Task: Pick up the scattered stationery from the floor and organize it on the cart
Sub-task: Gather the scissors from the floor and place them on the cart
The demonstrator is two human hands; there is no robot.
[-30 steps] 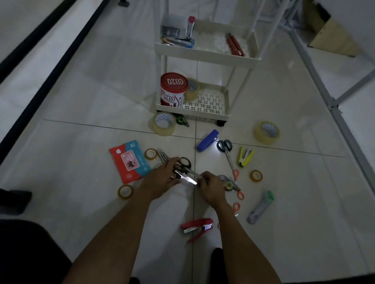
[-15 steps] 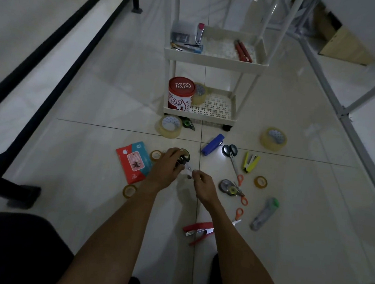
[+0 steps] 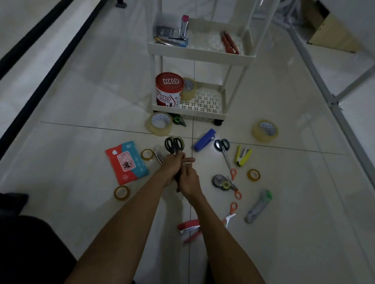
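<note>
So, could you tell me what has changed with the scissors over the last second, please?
The black scissors, held crosswise with blades pointing right a second ago, are now turned, with handles toward the cart. The left hand and right hand kept hold of them. The blue stapler and the cart stayed put.

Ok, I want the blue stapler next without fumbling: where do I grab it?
Probably across the middle of the blue stapler, fingers on its two long sides, from above: it lies flat on the floor, a slim bar touching nothing else.
</note>
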